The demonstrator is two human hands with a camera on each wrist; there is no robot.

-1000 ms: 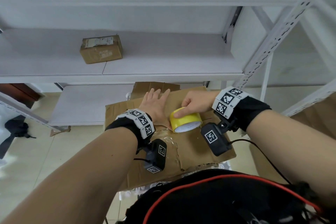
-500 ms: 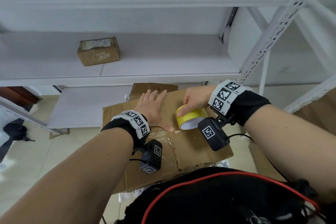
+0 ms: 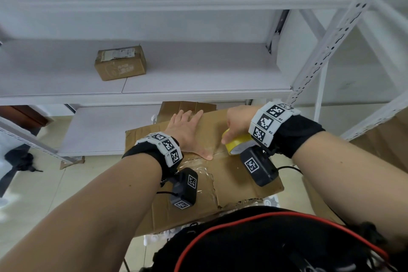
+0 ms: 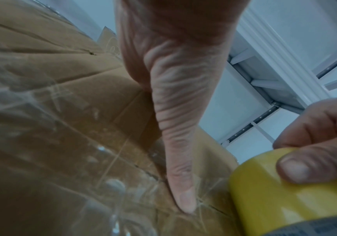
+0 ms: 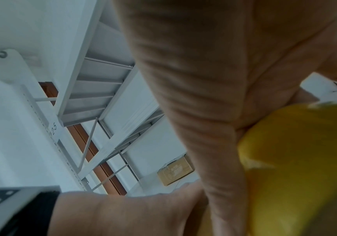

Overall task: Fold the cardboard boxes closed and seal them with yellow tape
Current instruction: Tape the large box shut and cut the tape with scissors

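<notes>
A large cardboard box [image 3: 234, 174] lies in front of me with its top flaps folded down and old clear tape across them. My left hand [image 3: 187, 132] lies flat on the flaps, fingers straight, its thumb [image 4: 182, 191] pressing beside the centre seam. My right hand [image 3: 237, 123] grips a roll of yellow tape [image 3: 237, 144] that stands on the box just right of that thumb. The roll [image 4: 285, 191] shows close up in the left wrist view, with right fingers curled over it. It also fills the lower right of the right wrist view as the yellow tape [image 5: 295, 159].
A white metal shelf unit [image 3: 198, 73] stands right behind the box, its perforated upright [image 3: 326, 46] slanting at the right. A small sealed cardboard box [image 3: 120, 63] sits on the middle shelf. Another cardboard piece [image 3: 187, 107] sticks up behind the big box. Tiled floor lies left.
My right hand has drawn the yellow tape roll to the right along the box top, away from the left thumb. The left hand stays flat on the flaps.
</notes>
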